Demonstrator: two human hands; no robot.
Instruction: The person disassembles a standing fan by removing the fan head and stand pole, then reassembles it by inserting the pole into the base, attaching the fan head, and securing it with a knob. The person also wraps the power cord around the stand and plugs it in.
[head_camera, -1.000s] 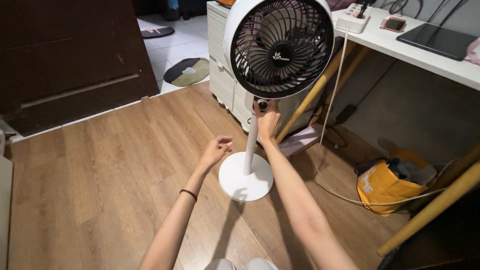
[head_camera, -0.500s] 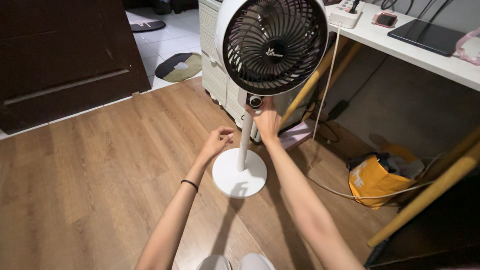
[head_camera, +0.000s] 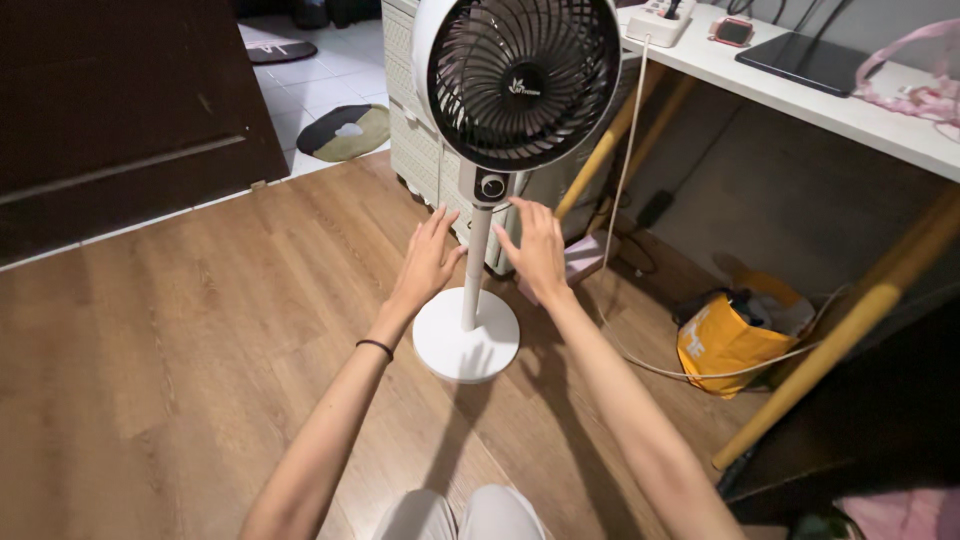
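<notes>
On the wood floor, I hold my left hand and right hand open, fingers spread, flanking the pedestal fan's pole without gripping; closing evenly below the dial would keep it upright.

Both arms reach forward; the left hand and the right hand are open, fingers spread, palms facing each other.

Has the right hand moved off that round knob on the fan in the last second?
Yes. The right hand has come down off the knob and now sits open beside the white pole, to its right, below the knob.
</notes>
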